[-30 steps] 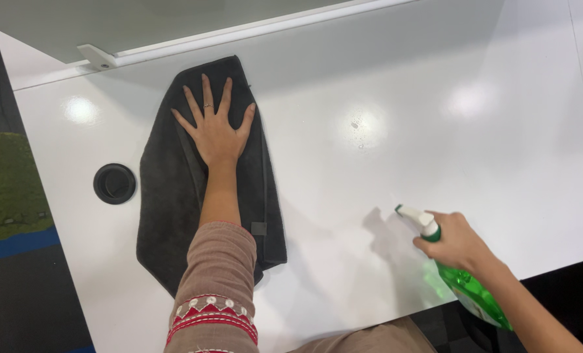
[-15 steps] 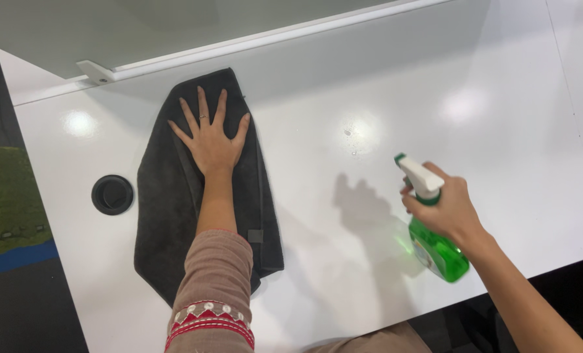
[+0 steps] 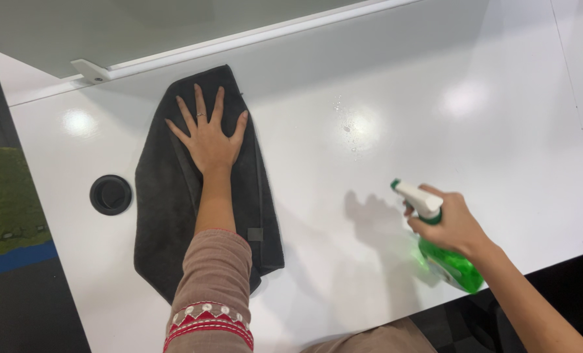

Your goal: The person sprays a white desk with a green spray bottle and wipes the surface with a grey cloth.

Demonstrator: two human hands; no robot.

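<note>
I am watching through a single head-worn camera, looking steeply down from above the near edge of the white table (image 3: 474, 85). It is facing toward the far edge, where a raised white rail (image 3: 239, 42) is running. It is sitting close, taking in the near edge and the left edge.

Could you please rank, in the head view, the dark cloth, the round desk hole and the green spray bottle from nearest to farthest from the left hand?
1. Dark cloth: directly under the left hand, which lies flat on it.
2. Round desk hole: left of the cloth, on the white desk.
3. Green spray bottle: far right, held in the right hand.
</note>
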